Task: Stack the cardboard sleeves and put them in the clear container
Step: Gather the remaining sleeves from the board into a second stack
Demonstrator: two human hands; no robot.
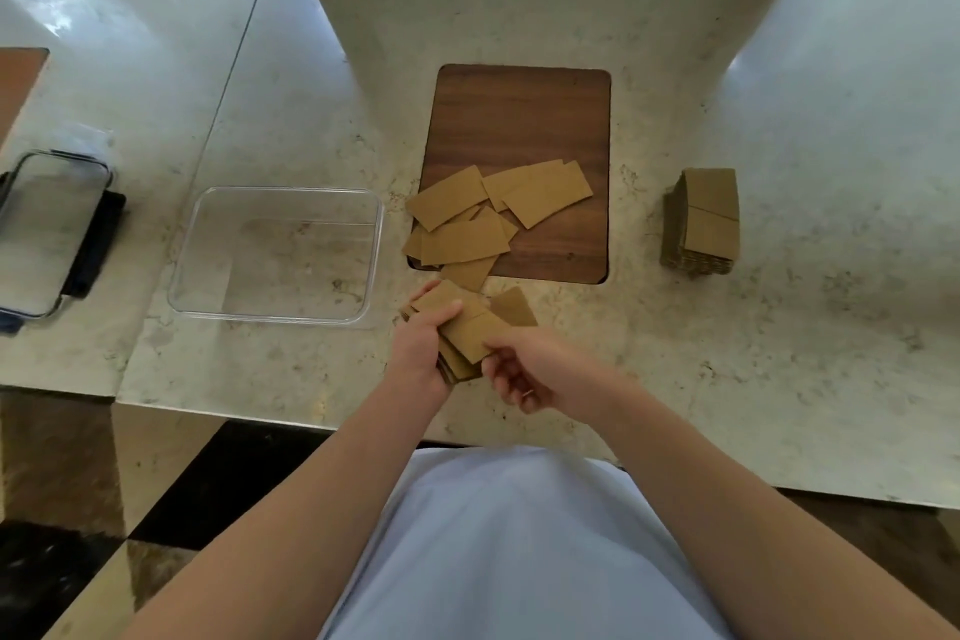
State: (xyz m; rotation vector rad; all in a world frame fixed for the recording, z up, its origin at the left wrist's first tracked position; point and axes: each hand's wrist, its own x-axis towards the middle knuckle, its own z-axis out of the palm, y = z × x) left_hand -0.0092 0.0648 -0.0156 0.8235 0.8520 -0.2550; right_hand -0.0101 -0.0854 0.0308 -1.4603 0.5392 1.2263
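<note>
Hands [470, 353] round sleeve stack [467, 327]

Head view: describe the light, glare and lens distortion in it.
Head view: daylight comes from the far window, leaving pale glare patches on the marble counter; the clear container is hard to see apart from its bright rim; wide-angle distortion bends the counter edges and stretches the forearms; the left hand and right hand on the held stack look slightly soft.

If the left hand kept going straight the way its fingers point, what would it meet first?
The left hand, gripping a stack of sleeves, points up and slightly right in the picture. It would likely first meet the loose sleeves at the wooden board's near edge, though height is unclear.
</note>
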